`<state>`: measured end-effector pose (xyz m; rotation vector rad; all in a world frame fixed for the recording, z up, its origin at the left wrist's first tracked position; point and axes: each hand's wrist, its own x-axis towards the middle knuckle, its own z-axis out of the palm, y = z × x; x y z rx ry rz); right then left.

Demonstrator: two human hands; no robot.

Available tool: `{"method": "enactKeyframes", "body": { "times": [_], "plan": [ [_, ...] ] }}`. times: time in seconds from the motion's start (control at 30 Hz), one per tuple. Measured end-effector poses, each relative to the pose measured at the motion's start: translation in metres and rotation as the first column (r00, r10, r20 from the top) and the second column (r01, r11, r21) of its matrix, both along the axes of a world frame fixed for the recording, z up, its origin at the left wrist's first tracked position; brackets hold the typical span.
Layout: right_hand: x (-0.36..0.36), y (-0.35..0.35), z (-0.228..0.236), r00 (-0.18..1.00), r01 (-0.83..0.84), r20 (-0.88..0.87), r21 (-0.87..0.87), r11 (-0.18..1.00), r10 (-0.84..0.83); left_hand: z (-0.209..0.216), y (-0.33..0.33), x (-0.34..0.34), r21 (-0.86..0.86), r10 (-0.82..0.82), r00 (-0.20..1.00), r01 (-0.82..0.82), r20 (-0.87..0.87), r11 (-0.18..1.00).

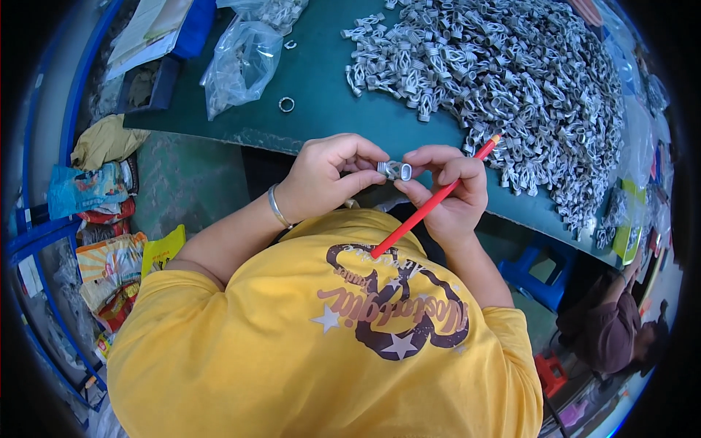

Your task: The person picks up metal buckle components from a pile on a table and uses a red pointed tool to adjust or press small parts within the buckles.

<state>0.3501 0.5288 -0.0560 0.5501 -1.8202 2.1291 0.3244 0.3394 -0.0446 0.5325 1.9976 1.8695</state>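
A small silver metal fitting [395, 171], with a ribbed end and an oval opening, is held between my two hands above the table's front edge. Its ribbed end sits in a pinch between the thumb and fingers of my left hand [325, 171]. At the oval end, the thumb and forefinger of my right hand [458, 193] touch or grip the fitting. A red pencil [415, 221] passes through my right hand, slanting from the upper right down toward my shirt. Beyond lies a large heap of similar silver fittings [496, 80] on the green table [321, 95].
A loose ring-shaped metal piece [286, 104] lies left of the heap, near a clear plastic bag [244, 69]. Papers [150, 33] are at the far left. Colourful packages [109, 266] stand beside me. A blue stool [537, 271] and another person [613, 325] are at the right.
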Motion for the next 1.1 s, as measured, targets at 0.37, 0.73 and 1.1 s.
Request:
{"method": "enactKeyframes", "body": {
  "times": [0.37, 0.73, 1.1],
  "plan": [
    [0.012, 0.005, -0.009, 0.963, -0.119, 0.251, 0.072, 0.99, 0.097, -0.011, -0.019, 0.014, -0.348, -0.102, 0.994, 0.082, -0.041, 0.934],
    [0.012, 0.006, -0.005, 0.965, -0.021, 0.261, 0.117, 0.993, -0.01, -0.014, -0.007, -0.07, -0.398, 0.011, 0.667, -0.457, -0.745, 0.796],
    [-0.003, -0.005, -0.01, 0.973, 0.018, 0.221, 0.197, 0.98, -0.062, 0.005, 0.012, -0.012, 0.242, 0.136, 0.816, -0.319, 0.561, 0.916]
  ]
}}
